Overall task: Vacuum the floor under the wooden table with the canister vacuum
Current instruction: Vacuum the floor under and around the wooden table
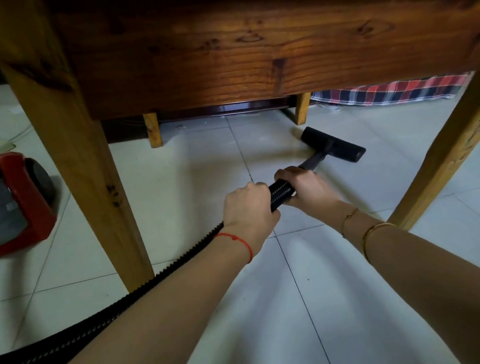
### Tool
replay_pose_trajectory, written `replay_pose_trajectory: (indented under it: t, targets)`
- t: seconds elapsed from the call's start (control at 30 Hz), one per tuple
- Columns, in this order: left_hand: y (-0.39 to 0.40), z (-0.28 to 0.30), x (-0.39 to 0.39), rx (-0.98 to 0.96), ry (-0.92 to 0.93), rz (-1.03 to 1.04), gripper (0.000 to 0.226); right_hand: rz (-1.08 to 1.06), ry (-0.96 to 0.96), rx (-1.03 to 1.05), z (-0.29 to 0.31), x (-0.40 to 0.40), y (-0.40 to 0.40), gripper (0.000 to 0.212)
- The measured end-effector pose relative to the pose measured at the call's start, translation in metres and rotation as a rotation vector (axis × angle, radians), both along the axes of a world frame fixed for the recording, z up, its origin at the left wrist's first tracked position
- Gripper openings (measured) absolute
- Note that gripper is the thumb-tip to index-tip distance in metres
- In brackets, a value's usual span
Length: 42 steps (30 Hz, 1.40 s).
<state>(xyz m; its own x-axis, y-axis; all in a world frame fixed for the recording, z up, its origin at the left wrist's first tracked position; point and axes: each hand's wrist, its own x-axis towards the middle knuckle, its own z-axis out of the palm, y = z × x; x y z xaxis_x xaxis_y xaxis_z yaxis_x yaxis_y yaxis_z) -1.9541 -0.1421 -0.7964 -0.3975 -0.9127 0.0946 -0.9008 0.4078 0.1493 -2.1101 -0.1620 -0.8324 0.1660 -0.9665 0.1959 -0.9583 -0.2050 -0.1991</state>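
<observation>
Vacuuming under the wooden surface, stroke in progress. Far left of the hands, the red canister vacuum (8,204) sits on the tiled floor (279,313), outside the near-left leg (80,171) of the wooden surface (247,54). Its black ribbed hose (98,320) runs from the lower left, beneath the left forearm, up to the hands. The left hand (248,211) grips the hose with its fingers curled round it; just ahead of it the right hand (305,186) is wrapped round the same hose where it meets the rigid tube. Beyond the right hand, the black floor nozzle (334,147) lies flat on the tiles, under the surface and short of the two far legs (153,129).

Judgement: the step in hand is sweeping the nozzle over the floor beneath the surface. Only a part of that floor appears within the nozzle's present reach. The next move calls for pushing further in or drawing across to the left, keeping the nozzle flat and clear of the legs, with hose slack enough not to catch the near-left leg.

The room: pale square tiles with dark grout lines, a dark skirting along the far wall, and, beyond and to the right of the hands, a red-and-blue checked cloth (388,94) hanging down to the floor.
</observation>
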Motion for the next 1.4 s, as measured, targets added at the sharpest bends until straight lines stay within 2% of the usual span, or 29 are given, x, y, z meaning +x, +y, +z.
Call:
replay_pose_trajectory:
  t: [0.3, 0.73, 1.4]
  targets:
    - [-0.002, 0.000, 0.029, -0.033, 0.015, 0.110, 0.018, 0.123, -0.010, 0.003, 0.001, 0.033, -0.024, 0.030]
    - [0.054, 0.022, 0.118, -0.044, -0.022, 0.225, 0.017, 0.393, -0.120, -0.003, 0.020, 0.125, 0.006, 0.029]
    - [0.118, 0.034, 0.188, 0.009, -0.054, 0.288, 0.021, 0.526, -0.186, -0.027, 0.018, 0.199, 0.057, 0.032]
